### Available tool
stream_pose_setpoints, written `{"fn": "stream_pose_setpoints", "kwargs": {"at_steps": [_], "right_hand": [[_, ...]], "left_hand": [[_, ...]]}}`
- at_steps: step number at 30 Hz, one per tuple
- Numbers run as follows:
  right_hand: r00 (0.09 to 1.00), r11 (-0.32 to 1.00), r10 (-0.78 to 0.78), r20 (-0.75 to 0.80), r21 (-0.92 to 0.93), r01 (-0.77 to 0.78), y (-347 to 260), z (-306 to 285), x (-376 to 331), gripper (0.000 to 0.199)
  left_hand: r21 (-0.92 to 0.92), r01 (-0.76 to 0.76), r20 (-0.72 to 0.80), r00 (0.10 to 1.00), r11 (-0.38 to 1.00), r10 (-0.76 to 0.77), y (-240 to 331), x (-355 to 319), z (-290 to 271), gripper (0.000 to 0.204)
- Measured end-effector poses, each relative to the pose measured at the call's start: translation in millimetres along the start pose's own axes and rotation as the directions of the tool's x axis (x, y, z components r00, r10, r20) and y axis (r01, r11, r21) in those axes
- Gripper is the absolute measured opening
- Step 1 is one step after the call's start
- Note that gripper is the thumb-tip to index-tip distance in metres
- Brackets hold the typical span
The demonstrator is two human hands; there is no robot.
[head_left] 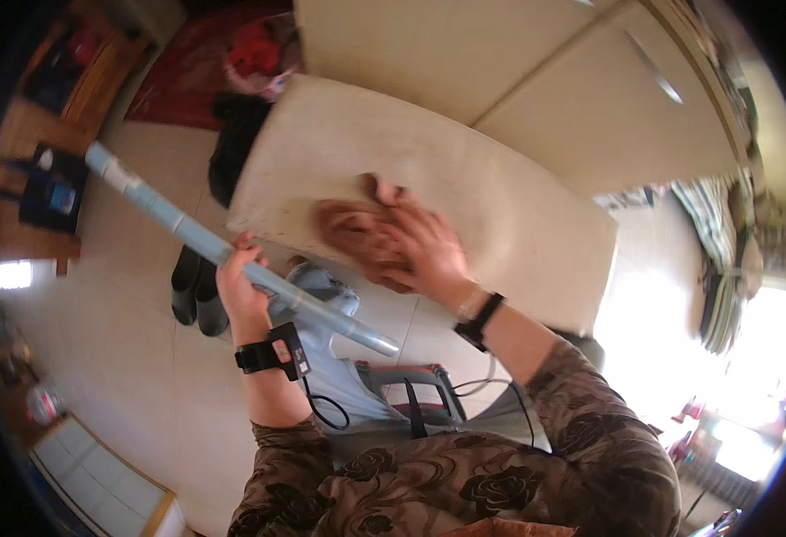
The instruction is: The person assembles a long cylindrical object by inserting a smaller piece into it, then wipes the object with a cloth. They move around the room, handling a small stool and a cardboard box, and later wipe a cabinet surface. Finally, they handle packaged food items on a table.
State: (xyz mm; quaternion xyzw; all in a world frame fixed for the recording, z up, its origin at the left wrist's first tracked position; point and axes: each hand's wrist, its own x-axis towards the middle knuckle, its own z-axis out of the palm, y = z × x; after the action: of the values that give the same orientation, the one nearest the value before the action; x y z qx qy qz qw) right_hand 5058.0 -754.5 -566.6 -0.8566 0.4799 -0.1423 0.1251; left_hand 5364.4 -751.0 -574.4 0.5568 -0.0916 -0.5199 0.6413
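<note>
My left hand [244, 279] is closed around a long, thin light-blue roll [183, 227], which slants from the upper left down toward my lap. What the roll is made of I cannot tell. My right hand [431, 249] presses a crumpled brown cloth [346, 227] against the near edge of a pale bench-like top [509, 228]. Some blur softens this hand and the cloth. Part of the cloth is hidden beneath the palm and fingers.
Beyond the top stands a cream cabinet [393, 54]. Dark shoes [198, 291] stand on the tiled floor at the left, near a wooden piece of furniture [17, 134]. A red mat [174, 76] lies at the far left. Folded fabrics [720, 233] are stacked at the right.
</note>
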Motion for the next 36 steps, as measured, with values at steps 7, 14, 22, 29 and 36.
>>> {"fn": "stream_pose_setpoints", "kwargs": {"at_steps": [7,14,22,29,36], "right_hand": [[0.332,0.351,0.882,-0.335,-0.004,-0.936,130.3,-83.0,-300.5,0.064],[0.026,-0.141,0.989,0.145,0.984,-0.113,167.3,-102.7,-383.6,0.059],[0.15,0.007,0.989,-0.008,1.0,0.009,169.1,-209.5,-366.0,0.04],[0.166,0.507,0.861,-0.481,0.837,-0.207,221.4,-310.4,-277.5,0.048],[0.215,0.602,0.798,-0.562,0.734,-0.315,281.4,-337.8,-241.5,0.044]], "left_hand": [[0.092,0.141,-0.039,0.99,0.986,-0.138,-38.9,15.3,-3.4,0.02],[0.207,0.172,-0.032,0.985,0.963,-0.169,-15.3,-6.8,36.4,0.022],[0.164,0.01,0.14,0.99,0.986,-0.034,70.4,-36.3,92.9,0.036],[-0.001,-0.204,0.608,0.777,0.979,0.163,163.5,-31.7,215.0,0.024],[0.042,-0.18,0.677,0.729,0.983,0.104,132.4,-79.5,267.1,0.028]]}}
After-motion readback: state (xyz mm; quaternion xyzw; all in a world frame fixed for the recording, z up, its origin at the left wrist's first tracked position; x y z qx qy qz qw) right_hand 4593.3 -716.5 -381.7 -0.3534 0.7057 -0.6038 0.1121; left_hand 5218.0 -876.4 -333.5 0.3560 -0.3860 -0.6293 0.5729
